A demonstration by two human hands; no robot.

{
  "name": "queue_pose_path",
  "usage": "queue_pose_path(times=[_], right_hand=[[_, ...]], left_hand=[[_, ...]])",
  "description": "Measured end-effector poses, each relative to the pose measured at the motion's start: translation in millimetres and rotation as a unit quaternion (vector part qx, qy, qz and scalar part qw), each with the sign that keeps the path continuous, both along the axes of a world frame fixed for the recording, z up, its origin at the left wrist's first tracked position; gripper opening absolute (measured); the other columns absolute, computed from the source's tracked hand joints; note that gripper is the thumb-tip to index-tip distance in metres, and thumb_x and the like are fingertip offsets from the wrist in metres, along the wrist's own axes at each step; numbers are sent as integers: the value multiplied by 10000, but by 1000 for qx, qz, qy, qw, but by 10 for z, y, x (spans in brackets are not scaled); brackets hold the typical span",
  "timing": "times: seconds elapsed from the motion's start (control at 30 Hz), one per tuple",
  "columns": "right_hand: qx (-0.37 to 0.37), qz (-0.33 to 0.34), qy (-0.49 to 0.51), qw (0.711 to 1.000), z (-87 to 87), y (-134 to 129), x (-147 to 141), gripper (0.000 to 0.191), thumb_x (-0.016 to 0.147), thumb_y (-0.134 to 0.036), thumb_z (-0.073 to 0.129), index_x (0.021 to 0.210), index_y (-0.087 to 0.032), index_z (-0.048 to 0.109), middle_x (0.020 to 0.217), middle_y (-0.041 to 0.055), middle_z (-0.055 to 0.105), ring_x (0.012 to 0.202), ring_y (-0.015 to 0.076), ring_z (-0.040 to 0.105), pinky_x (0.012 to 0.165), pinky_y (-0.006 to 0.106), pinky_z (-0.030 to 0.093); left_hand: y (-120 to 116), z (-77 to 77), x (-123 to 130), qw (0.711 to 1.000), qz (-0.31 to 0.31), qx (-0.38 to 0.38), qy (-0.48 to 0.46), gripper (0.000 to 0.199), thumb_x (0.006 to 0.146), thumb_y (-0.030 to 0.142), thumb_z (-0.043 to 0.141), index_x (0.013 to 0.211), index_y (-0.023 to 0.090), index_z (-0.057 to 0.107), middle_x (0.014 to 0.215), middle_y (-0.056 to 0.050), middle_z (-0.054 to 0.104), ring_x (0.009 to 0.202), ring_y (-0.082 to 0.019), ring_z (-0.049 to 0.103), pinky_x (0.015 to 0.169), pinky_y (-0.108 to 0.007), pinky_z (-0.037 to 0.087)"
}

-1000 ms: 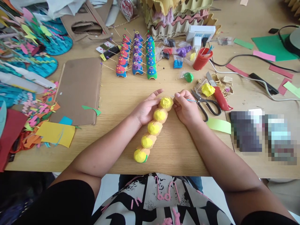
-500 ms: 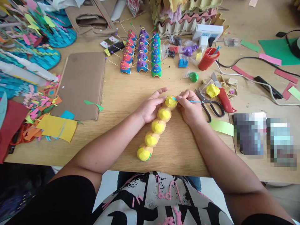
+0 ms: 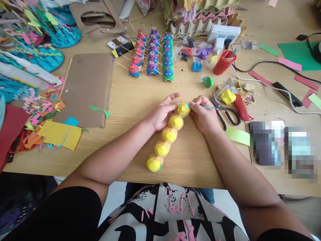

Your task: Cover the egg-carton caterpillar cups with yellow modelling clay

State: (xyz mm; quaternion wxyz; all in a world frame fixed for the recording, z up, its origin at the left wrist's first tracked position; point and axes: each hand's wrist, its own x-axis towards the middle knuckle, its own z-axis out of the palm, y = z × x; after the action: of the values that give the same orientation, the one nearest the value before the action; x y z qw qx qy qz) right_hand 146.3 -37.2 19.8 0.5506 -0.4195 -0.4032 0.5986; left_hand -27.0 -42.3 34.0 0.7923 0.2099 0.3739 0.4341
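Note:
A strip of egg-carton cups (image 3: 173,130), each cup topped with yellow clay, lies slantwise on the table. My left hand (image 3: 164,112) grips its far end, thumb against the last cup and some fingers stretched out beyond. My right hand (image 3: 204,113) pinches a thin blue stick (image 3: 208,107), its tip at the yellow clay (image 3: 184,108) of that far cup. A bit of green shows at the edge of the nearest cup. Just right of my right hand lie black-handled scissors (image 3: 227,112).
Three painted egg-carton caterpillars (image 3: 152,55) with pins stand behind. Around the right side are a red cup (image 3: 224,62), yellow clay lump (image 3: 228,96), red-handled cutter (image 3: 241,107) and cables. Cardboard (image 3: 85,88) and paper scraps (image 3: 60,134) lie left.
The view has shifted very slightly. Both hands keep their grip, and the blue stick's tip has moved only a little at the far cup.

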Motion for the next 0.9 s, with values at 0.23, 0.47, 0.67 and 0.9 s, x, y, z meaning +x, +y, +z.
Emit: queue_pose_path(times=[0.23, 0.47, 0.67, 0.9], right_hand=[[0, -7, 44, 999, 0, 19, 17, 609, 686, -525, 969, 685, -242, 430, 610, -85, 361, 572, 86, 368, 578, 291, 357], [21, -26, -15, 999, -73, -9, -28, 611, 666, -575, 992, 657, -231, 487, 626, -70, 470, 586, 85, 378, 583, 298, 296], [28, -34, -9, 999, -78, 0, -29, 607, 665, -566, 996, 658, -232, 488, 619, -69, 466, 596, 92, 373, 587, 288, 297], [23, -56, 38, 997, -33, 23, -11, 663, 668, -593, 977, 693, -246, 413, 606, -92, 373, 565, 90, 354, 570, 276, 347]], left_hand=[[23, -42, -10, 1000, -1, -11, -27, 370, 977, 102, 648, 1307, 269, 639, 851, 15, 769, 679, -116, 722, 631, -207, 535], [11, 6, 8, 1000, 0, 1, -24, 391, 1011, 65, 574, 1365, 230, 573, 852, 8, 784, 677, -110, 734, 639, -210, 541], [20, 3, 8, 999, 0, -14, -29, 507, 994, 77, 589, 1469, 253, 558, 859, 9, 785, 686, -125, 734, 648, -219, 524], [36, -55, -8, 1000, 0, -31, -5, 538, 923, 154, 695, 1419, 349, 616, 873, 16, 778, 778, -202, 748, 811, -325, 546]])
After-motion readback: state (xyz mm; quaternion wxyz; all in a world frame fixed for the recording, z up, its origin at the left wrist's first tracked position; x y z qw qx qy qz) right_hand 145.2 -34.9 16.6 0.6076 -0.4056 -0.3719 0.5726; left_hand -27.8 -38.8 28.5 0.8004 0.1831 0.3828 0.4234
